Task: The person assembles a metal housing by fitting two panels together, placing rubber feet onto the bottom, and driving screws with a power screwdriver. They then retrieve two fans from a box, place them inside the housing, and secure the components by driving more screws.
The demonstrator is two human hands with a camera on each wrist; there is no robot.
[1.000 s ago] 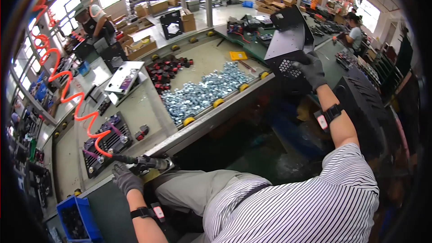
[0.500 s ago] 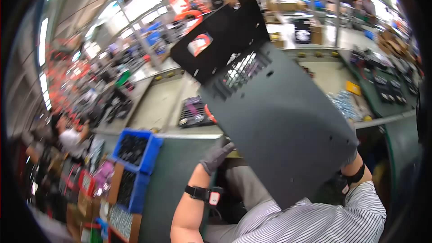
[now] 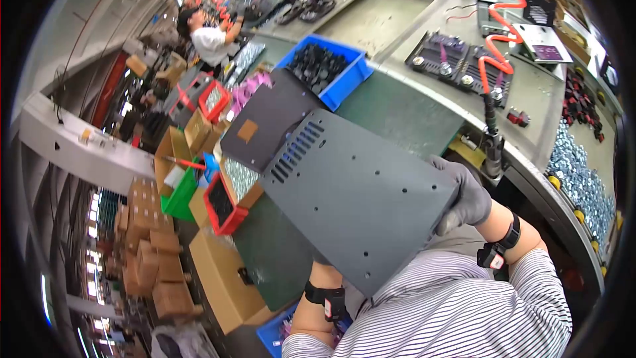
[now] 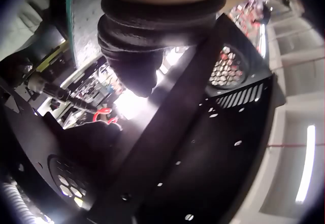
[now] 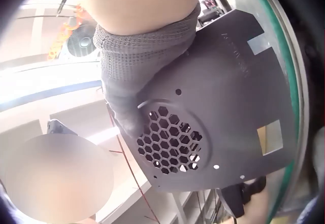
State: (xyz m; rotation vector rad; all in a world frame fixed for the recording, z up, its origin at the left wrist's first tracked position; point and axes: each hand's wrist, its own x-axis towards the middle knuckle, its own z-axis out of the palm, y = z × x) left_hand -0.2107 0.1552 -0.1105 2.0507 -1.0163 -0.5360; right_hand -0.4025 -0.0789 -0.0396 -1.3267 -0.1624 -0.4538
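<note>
A dark grey bent sheet-metal panel [image 3: 358, 185], with a slotted row and small holes, is held tilted before the torso. My gloved right hand [image 3: 467, 192] grips its right end, thumb on the flat face. In the right wrist view, that hand [image 5: 129, 107] lies against the panel's side wall [image 5: 238, 107], beside a honeycomb vent. My gloved left hand [image 4: 134, 64] holds the panel's near edge from below; in the head view the panel hides most of it. The inside of the panel [image 4: 213, 148] shows in the left wrist view.
A blue bin [image 3: 361, 69] of black parts stands beyond the panel on the green table [image 3: 404, 116]. Left of it are a red bin [image 3: 232, 215] and open cardboard boxes [image 3: 225, 278]. At right, a power driver [image 3: 491, 149] hangs on an orange coiled hose [image 3: 510, 3] near a slotted plate [image 3: 457, 66].
The panel has swung from the right side across to the front, turning its flat face up. The left hand has left the driver's side and come under the panel. The view has turned left.
</note>
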